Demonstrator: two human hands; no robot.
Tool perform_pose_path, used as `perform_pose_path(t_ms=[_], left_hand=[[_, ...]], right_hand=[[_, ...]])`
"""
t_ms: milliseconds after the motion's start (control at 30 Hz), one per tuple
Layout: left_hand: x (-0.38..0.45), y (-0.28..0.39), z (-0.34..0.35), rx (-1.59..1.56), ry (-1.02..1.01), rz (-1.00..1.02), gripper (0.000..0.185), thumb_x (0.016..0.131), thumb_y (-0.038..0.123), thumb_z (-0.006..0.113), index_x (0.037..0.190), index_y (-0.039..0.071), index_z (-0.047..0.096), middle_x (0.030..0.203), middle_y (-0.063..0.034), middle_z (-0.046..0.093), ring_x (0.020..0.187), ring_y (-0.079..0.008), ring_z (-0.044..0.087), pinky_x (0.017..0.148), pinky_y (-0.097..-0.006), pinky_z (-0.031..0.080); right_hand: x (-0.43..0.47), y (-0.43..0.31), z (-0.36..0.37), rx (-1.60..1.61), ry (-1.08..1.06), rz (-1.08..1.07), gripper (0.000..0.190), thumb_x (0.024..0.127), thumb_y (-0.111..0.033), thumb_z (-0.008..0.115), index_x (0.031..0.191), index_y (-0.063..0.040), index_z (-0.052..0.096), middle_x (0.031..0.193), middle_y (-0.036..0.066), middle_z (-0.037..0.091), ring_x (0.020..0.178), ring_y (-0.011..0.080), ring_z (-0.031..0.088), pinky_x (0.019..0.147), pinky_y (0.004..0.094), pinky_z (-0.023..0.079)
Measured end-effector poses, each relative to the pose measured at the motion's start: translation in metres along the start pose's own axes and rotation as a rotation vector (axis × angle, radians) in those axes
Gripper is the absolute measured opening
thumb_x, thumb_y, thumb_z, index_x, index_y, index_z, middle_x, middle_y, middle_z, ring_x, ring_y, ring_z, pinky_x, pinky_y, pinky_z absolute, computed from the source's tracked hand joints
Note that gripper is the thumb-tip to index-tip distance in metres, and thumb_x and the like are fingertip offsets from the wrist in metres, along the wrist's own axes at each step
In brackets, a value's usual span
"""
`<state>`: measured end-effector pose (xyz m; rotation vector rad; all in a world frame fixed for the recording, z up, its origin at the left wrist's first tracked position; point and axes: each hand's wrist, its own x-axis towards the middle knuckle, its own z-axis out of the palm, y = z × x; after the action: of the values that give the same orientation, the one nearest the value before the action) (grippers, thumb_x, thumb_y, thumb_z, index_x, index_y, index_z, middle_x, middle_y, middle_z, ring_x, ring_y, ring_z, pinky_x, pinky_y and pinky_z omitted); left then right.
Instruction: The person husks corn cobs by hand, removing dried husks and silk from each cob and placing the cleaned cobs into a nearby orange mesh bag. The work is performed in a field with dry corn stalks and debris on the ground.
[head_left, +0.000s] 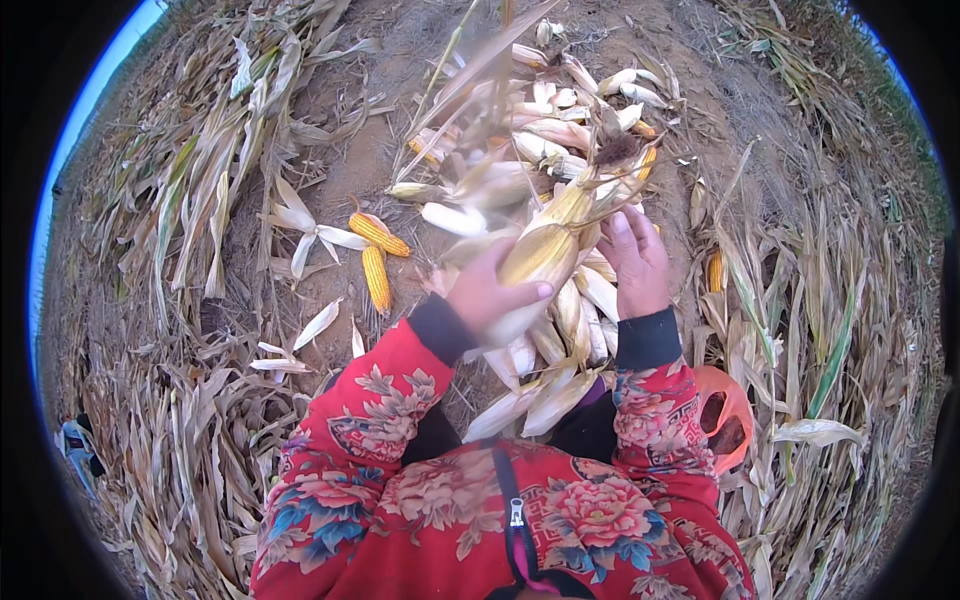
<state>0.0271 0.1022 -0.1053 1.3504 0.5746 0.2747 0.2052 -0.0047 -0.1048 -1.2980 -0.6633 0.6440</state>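
Observation:
An ear of corn in its dry husk (546, 247) slants upward between my hands, its dark silk tip (619, 150) pointing away from me. My left hand (487, 289) is wrapped around the lower part of the ear. Near its upper end my right hand (636, 251) has bent fingers against the husk; how firmly they hold it cannot be told. Beneath and beyond lies a heap of husked and unhusked ears (551, 135). Blurred husk leaves hide part of the heap. To the left, two bare yellow cobs (376, 279) touch on the soil.
Dry corn stalks and leaves (217, 165) lie in a band at the left, with more stalks (810, 315) at the right. An orange plastic bag (731, 405) is beside my right sleeve. Opened husks (304, 225) lie on bare soil. Another person (77, 450) is far off at the left edge.

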Motion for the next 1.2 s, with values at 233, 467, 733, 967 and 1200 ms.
perform_pose_path(t_ms=[233, 467, 733, 967, 1200], left_hand=[[0.007, -0.024, 0.0, 0.226, 0.04, 0.088, 0.082, 0.072, 0.03, 0.083, 0.135, -0.004, 0.042, 0.122, -0.0139, 0.056, 0.111, -0.0189, 0.055, 0.098, -0.0317, 0.043], [0.018, -0.021, -0.007, 0.24, -0.067, 0.028, 0.078, 0.073, 0.031, 0.081, 0.134, -0.003, 0.045, 0.12, -0.015, 0.06, 0.109, -0.0199, 0.058, 0.097, -0.0322, 0.043], [0.021, -0.019, -0.003, 0.437, 0.017, 0.222, 0.08, 0.072, 0.026, 0.083, 0.134, -0.006, 0.044, 0.122, -0.0141, 0.057, 0.111, -0.0197, 0.056, 0.098, -0.0324, 0.043], [0.027, -0.032, -0.012, 0.368, -0.022, 0.165, 0.078, 0.072, 0.027, 0.082, 0.132, -0.007, 0.045, 0.118, -0.0161, 0.058, 0.107, -0.0201, 0.057, 0.096, -0.0324, 0.044], [0.026, -0.032, 0.002, 0.721, 0.144, 0.357, 0.076, 0.072, 0.03, 0.082, 0.13, -0.005, 0.048, 0.111, -0.017, 0.059, 0.1, -0.0263, 0.061, 0.09, -0.034, 0.047]], right_hand=[[0.012, 0.031, -0.012, 0.146, -0.216, 0.357, 0.035, 0.092, -0.021, 0.063, 0.12, 0.001, 0.059, 0.103, 0.004, 0.066, 0.091, 0.0093, 0.06, 0.08, 0.025, 0.048], [0.014, 0.038, -0.011, -0.015, -0.16, 0.155, 0.026, 0.088, -0.012, 0.066, 0.111, 0.001, 0.064, 0.098, 0.003, 0.068, 0.084, 0.0088, 0.061, 0.074, 0.0246, 0.05], [0.019, 0.056, -0.005, 0.158, -0.051, 0.25, 0.026, 0.085, -0.006, 0.06, 0.108, 0.004, 0.063, 0.097, 0.006, 0.067, 0.085, 0.0107, 0.062, 0.076, 0.0263, 0.05], [0.018, 0.045, 0.0, 0.145, -0.117, 0.212, 0.025, 0.091, -0.006, 0.054, 0.113, 0.003, 0.06, 0.104, 0.006, 0.065, 0.09, 0.0122, 0.061, 0.08, 0.0278, 0.049], [0.017, 0.063, 0.01, 0.388, 0.028, 0.216, 0.019, 0.093, -0.007, 0.054, 0.108, 0.002, 0.061, 0.1, 0.005, 0.065, 0.087, 0.0126, 0.062, 0.078, 0.0282, 0.05]])
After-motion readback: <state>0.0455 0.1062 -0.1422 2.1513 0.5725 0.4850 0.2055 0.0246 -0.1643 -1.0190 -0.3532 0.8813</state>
